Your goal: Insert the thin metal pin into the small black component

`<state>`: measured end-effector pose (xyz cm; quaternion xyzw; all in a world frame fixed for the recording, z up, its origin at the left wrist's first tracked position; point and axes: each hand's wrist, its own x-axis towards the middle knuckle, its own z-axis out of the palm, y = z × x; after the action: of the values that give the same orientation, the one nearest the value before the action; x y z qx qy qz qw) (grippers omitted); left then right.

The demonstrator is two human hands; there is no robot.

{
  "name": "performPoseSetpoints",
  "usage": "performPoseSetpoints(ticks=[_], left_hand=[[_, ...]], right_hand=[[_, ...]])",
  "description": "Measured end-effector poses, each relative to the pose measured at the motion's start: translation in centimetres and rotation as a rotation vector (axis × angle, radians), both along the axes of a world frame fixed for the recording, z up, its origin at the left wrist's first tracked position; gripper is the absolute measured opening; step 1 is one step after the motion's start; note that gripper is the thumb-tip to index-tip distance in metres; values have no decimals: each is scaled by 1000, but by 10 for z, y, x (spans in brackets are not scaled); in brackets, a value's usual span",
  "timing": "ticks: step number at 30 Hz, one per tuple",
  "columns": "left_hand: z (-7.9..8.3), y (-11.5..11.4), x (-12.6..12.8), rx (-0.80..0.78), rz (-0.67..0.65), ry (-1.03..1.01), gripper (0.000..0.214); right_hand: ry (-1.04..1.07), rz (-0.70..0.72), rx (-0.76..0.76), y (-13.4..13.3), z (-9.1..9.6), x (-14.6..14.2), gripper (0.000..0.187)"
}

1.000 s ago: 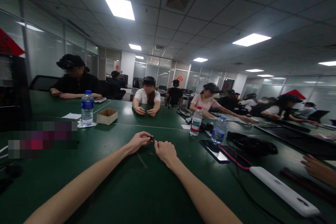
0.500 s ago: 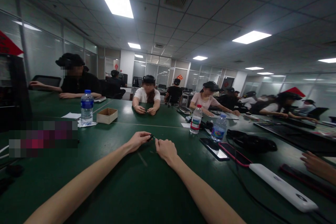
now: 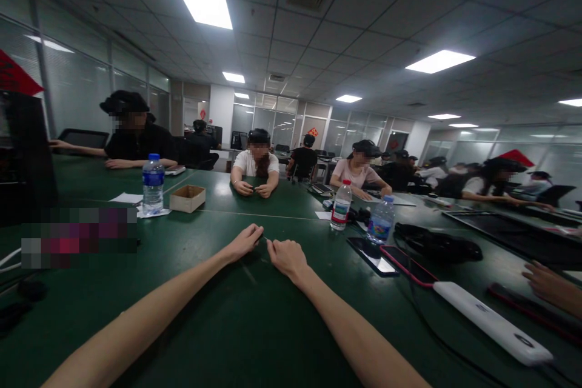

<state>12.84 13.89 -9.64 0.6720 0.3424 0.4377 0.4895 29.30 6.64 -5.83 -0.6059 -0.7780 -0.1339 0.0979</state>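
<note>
Over the middle of the green table (image 3: 191,327), my left hand (image 3: 245,241) is closed, thumb and fingers pinched together. The small black object seen in it before is now mostly hidden by the fingers. My right hand (image 3: 287,259) is closed too, knuckles up, its fingertips pointing at the left hand. A thin, light sliver (image 3: 264,239) shows in the narrow gap between the two hands; its kind is too small to tell. Both forearms reach in from the bottom edge, and the hands stay slightly apart.
Left lie an open cardboard box (image 3: 187,199) and a water bottle (image 3: 153,185). On the right are a red-capped bottle (image 3: 341,209), a blue-capped bottle (image 3: 381,223), phones (image 3: 373,256), a black strap bundle (image 3: 436,244) and a white power strip (image 3: 491,321) with cables. Another person's hand (image 3: 552,288) rests at far right.
My left hand has turned and its fingers have closed over the small black object, which stuck out before. The right hand has barely moved.
</note>
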Motion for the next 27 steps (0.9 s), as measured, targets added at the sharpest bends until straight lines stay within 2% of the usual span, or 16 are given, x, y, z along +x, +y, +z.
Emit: performPoseSetpoints(ticks=[9, 15, 22, 27], left_hand=[[6, -5, -1, 57, 1, 95, 57], [3, -1, 1, -4, 45, 13, 57], [2, -2, 2, -33, -31, -59, 53], [4, -5, 2, -25, -67, -2, 52]], right_hand=[[-34, 78, 31, -2, 3, 1, 61], [-120, 172, 12, -6, 2, -4, 55], [-5, -3, 67, 0, -1, -1, 62], [37, -2, 32, 1, -2, 1, 64]])
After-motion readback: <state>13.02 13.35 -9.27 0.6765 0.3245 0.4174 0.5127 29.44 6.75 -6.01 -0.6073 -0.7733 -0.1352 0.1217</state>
